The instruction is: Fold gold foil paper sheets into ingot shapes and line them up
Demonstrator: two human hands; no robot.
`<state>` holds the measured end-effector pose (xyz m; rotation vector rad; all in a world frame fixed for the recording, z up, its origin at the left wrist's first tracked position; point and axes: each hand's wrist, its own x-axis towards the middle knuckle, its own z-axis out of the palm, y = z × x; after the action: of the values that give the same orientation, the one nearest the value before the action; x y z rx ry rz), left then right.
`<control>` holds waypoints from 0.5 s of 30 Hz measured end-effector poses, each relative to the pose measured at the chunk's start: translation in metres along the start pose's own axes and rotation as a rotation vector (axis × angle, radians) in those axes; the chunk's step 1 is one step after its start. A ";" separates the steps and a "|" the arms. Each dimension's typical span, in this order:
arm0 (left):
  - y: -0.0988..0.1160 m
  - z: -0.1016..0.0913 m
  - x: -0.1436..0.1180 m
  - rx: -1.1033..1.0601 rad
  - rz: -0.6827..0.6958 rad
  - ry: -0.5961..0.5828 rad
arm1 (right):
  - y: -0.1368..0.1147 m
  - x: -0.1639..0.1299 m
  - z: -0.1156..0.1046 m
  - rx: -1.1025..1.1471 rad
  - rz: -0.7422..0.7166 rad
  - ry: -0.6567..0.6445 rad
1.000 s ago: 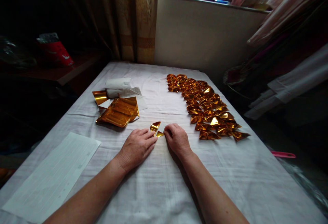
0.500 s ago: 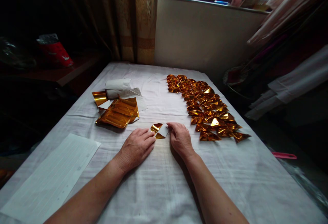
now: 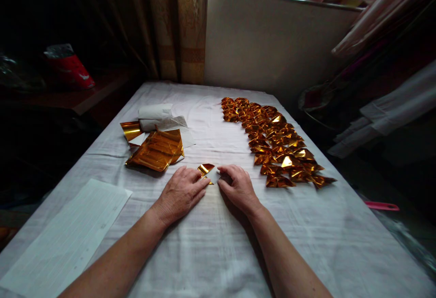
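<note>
1. A small gold-foil paper (image 3: 205,168), part folded with its white back showing, is set on the white tablecloth (image 3: 211,252), between the two hands and just in front of them.
2. Its left part is covered by the fingers of the left hand (image 3: 182,192), which is laid palm down; whether the paper is pinched or only pressed there cannot be told.
3. At the right corner, the thumb and forefinger of the right hand (image 3: 237,186) are held parted; no closed pinch is seen.
4. The step in hand is judged to be folding; the left side is best kept pinned flat, so that the sheet is not slid over the soft cloth.
5. The white corner is best lined up with the gold edges before any crease is pressed; the crease is best run from the middle outward, lightly, since thin foil is easily wrinkled.
6. To the left, a stack of gold foil sheets (image 3: 156,150) is laid near a white paper roll (image 3: 155,111); to the right, folded gold foil pieces (image 3: 279,181) are ranged in rows, well apart from the fold.
</note>
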<state>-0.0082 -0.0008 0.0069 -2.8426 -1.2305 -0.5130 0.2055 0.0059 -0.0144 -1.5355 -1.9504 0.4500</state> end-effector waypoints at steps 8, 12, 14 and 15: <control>-0.005 0.001 -0.004 -0.007 0.008 0.012 | 0.005 0.002 0.003 -0.064 -0.098 0.024; -0.011 0.001 -0.006 -0.013 0.006 0.016 | 0.004 0.001 0.001 -0.028 -0.092 0.024; -0.013 0.002 -0.007 -0.018 -0.004 0.029 | 0.001 0.000 0.002 0.006 -0.077 0.027; -0.013 0.002 -0.008 -0.021 -0.009 0.034 | -0.001 0.000 0.003 0.020 -0.064 0.022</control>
<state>-0.0217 0.0031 0.0006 -2.8345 -1.2413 -0.5751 0.2025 0.0054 -0.0159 -1.4551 -1.9661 0.4228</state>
